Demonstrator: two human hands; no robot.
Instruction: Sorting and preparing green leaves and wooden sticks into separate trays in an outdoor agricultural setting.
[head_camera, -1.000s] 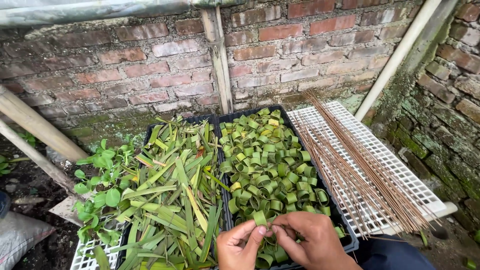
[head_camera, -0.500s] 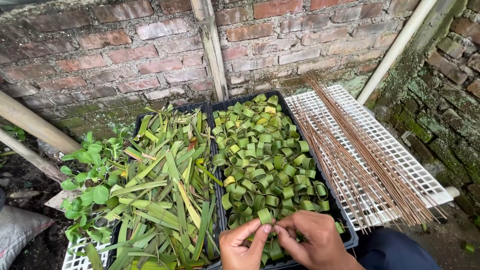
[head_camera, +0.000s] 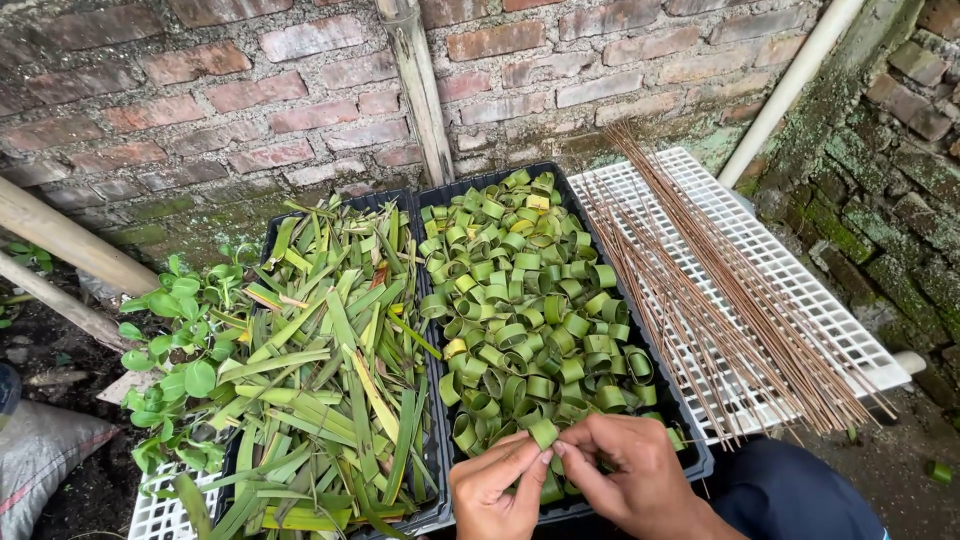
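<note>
Pinching a curled green leaf ring (head_camera: 543, 433) between both thumbs and forefingers, left hand (head_camera: 497, 487) and right hand (head_camera: 625, 473) work at bottom centre over a black tray (head_camera: 690, 440) of glossy rings; flat leaf strips (head_camera: 330, 370) lie left, thin brown sticks (head_camera: 720, 300) on a white grid (head_camera: 800, 290) right.

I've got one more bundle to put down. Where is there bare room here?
Little. The white grid is bare along its right edge beside the sticks, and at its near left corner. Dirt lies bare left of the plants. Both black trays are packed, and both hands, left hand and right hand, crowd the near rim.
</note>
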